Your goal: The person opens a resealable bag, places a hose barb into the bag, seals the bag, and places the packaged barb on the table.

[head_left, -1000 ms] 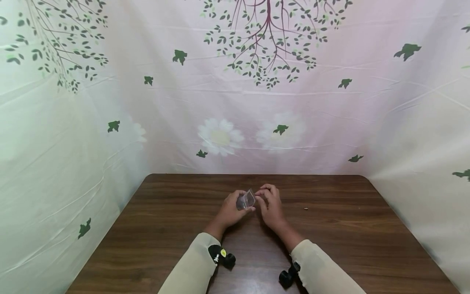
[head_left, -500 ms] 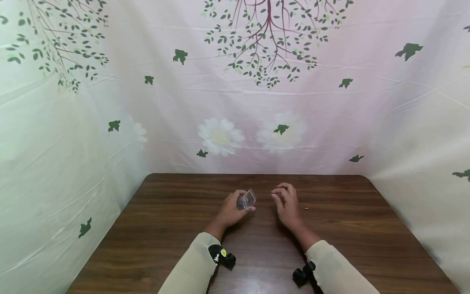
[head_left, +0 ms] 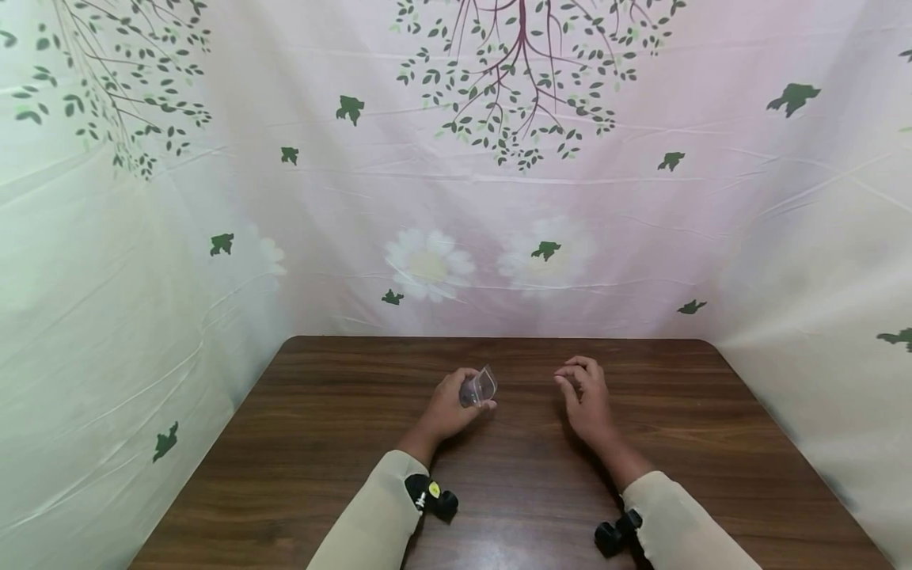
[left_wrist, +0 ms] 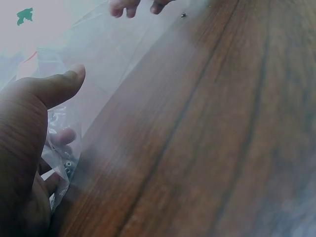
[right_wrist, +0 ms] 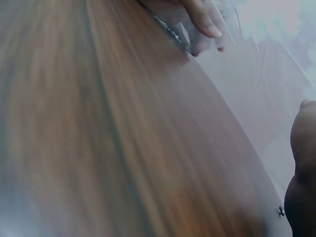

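My left hand [head_left: 447, 408] grips a clear plastic zip bag [head_left: 479, 386], its upper end gaping toward the right. Small shiny metal pieces [left_wrist: 68, 168], some ring-shaped like nuts, lie low in the bag in the left wrist view. To the right, my right hand [head_left: 590, 405] hovers over the table with fingers loosely bent. Its thumb and fingertips stand apart in the left wrist view, with nothing visible between them. Close by that hand, a single small metal piece [left_wrist: 183, 15] lies on the wood; in the head view the hand hides it.
Both hands are above a dark brown wooden table [head_left: 342, 475] with rounded far corners. A pale cloth [head_left: 456, 198] printed with leaves and flowers hangs behind and at both sides. Black cameras [head_left: 618, 534] sit on the cuffs of the light sleeves.
My right hand has moved from the bag's opening rightward, until it covers the loose metal piece in the head view. The left hand and the bag have stayed in place.
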The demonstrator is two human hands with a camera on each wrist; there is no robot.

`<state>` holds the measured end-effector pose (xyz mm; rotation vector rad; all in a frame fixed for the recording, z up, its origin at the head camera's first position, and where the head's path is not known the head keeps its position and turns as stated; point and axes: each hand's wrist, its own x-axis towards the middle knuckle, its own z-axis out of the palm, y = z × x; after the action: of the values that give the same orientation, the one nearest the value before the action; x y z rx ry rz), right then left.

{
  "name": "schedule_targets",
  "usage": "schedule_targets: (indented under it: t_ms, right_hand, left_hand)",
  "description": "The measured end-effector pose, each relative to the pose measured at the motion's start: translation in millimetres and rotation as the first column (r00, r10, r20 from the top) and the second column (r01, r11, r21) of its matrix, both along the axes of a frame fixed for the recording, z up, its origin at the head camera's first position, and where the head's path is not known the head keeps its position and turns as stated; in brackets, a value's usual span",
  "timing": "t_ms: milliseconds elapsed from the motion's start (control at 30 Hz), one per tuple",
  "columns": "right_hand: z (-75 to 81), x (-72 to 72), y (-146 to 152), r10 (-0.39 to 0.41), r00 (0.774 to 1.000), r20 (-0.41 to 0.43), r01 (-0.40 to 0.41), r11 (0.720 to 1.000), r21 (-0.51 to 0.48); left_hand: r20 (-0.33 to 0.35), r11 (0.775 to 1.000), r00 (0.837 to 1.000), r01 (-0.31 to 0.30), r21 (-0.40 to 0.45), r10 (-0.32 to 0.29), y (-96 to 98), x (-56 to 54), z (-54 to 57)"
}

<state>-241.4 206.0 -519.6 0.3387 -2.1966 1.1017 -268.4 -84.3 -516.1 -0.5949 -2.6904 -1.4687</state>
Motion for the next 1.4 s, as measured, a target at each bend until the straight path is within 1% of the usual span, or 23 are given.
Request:
schedule_targets:
  t_ms: [200,467,667,833,933,1033,1200,1267,1400]
  right_hand:
    - [-2.9,3.1,15.5,-0.037,0.999,0.017,0.037,0.999,0.019]
    - [-0.4,9.0,31.4,-0.060,0.998,0.027,0.060,0.998,0.018]
    - [0.7,11.2,41.8,-0.084,0.995,0.059,0.082,0.996,0.034]
    - [-1.4,12.5,50.8,-0.112,0.990,0.080,0.109,0.993,0.040]
    - [-1.5,13.3,53.9,-0.125,0.986,0.111,0.121,0.992,0.046]
    - [-0.4,13.6,55.5,-0.131,0.978,0.161,0.122,0.990,0.065]
    - [3.1,14.0,58.8,-0.156,0.962,0.224,0.136,0.985,0.103]
    - [3.2,14.2,61.7,-0.160,0.957,0.241,0.133,0.984,0.122]
    - [2.4,14.0,69.1,-0.144,0.949,0.280,0.103,0.982,0.156]
  left_hand:
    - [-0.002,1.000,1.000,-0.007,0.000,0.007,0.2,0.5,-0.7]
    - [0.000,1.000,1.000,-0.006,0.006,0.006,0.2,0.0,-1.4]
    - [-0.016,1.000,1.000,-0.007,0.000,0.007,0.4,-0.9,-1.7]
    - [-0.004,1.000,1.000,-0.004,-0.001,0.004,1.5,-0.9,-1.2]
    - [0.002,1.000,1.000,-0.003,0.002,0.003,1.6,-0.6,-0.7]
    - [0.004,1.000,1.000,-0.002,0.009,0.002,1.1,-0.1,0.2]
    - [0.013,1.000,1.000,-0.007,0.013,0.007,0.6,-0.1,0.5]
    - [0.015,1.000,1.000,-0.008,0.013,0.008,0.4,0.0,0.2]
    - [0.003,1.000,1.000,-0.002,0.019,0.002,0.5,0.9,0.6]
